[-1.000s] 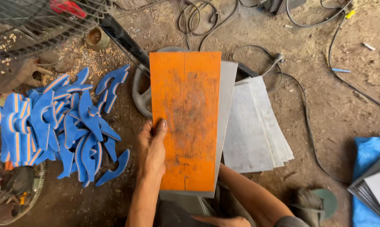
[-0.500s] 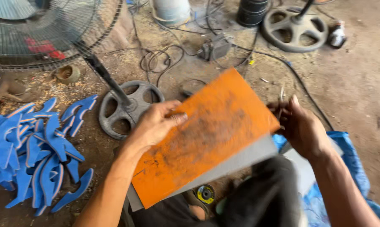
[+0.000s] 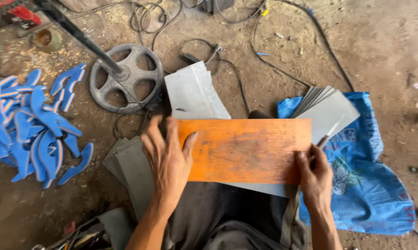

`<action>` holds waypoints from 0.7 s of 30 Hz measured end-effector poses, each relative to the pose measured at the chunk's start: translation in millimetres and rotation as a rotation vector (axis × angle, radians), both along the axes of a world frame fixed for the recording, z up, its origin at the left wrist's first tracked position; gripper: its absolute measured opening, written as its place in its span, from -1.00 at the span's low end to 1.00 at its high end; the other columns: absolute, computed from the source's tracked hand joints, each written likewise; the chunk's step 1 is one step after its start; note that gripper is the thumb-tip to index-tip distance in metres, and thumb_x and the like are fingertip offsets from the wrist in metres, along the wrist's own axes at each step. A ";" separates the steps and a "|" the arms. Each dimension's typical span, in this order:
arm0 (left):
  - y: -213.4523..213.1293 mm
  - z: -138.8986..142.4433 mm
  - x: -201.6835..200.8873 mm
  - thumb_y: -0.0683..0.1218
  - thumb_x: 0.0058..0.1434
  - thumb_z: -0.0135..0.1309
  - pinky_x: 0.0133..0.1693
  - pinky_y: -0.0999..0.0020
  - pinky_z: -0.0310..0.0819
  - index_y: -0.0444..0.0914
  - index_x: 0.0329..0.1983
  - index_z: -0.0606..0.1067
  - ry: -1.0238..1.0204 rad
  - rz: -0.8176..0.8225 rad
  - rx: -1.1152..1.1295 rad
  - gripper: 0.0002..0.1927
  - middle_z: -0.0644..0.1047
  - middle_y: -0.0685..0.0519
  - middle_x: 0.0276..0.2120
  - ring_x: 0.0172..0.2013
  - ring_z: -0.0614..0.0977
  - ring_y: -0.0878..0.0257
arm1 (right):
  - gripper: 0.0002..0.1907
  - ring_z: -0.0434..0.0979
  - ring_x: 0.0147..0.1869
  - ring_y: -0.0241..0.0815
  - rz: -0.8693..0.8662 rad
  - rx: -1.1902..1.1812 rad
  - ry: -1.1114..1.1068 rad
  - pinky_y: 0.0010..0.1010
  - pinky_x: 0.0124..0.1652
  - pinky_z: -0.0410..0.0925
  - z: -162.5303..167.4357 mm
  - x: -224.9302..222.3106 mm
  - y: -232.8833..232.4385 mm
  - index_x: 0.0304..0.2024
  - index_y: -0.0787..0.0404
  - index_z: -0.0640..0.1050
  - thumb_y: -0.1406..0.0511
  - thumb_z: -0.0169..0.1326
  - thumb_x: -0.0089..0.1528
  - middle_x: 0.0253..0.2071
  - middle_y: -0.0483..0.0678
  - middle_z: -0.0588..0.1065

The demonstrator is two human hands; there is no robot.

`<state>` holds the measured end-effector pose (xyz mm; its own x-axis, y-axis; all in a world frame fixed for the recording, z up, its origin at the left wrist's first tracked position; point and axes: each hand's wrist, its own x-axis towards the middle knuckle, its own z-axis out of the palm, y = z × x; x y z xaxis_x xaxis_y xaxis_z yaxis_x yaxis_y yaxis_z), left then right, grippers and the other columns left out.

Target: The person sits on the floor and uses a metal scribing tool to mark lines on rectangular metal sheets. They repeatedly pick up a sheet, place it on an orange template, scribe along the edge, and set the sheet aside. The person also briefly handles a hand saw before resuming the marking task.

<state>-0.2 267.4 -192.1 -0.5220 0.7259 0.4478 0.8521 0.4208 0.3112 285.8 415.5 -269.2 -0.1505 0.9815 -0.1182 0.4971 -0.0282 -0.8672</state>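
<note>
Currently left hand point(image 3: 168, 159) is pressing splayed fingers on the flat orange rectangular board point(image 3: 246, 150) while right hand point(image 3: 315, 178) is pinching its 3 o'clock edge with a thin blade point(image 3: 330, 131); the grey sheet point(image 3: 260, 189) underneath risks sliding, skewing any cut.

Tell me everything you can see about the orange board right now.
The orange board is a flat rectangle, long side running left to right, lying level across the person's lap. Its orange face is worn, with grey scuffs and smudges, heaviest near the middle. It rests on a grey sheet whose edge shows along its near side. The left hand lies flat on its left end, thumb on top; the right hand grips its near right corner, also holding a thin blade-like tool.
</note>
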 end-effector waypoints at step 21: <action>-62.3 -34.5 36.3 0.04 0.35 0.05 -0.31 0.27 0.70 -0.17 0.38 0.26 -0.891 0.119 -0.100 -0.43 0.36 -0.11 -0.03 -0.23 0.62 0.14 | -0.53 0.54 -0.14 -0.30 0.121 0.197 0.043 -0.42 0.10 0.44 -102.8 119.6 13.9 0.09 0.58 0.35 0.35 0.30 0.40 -0.24 0.17 0.53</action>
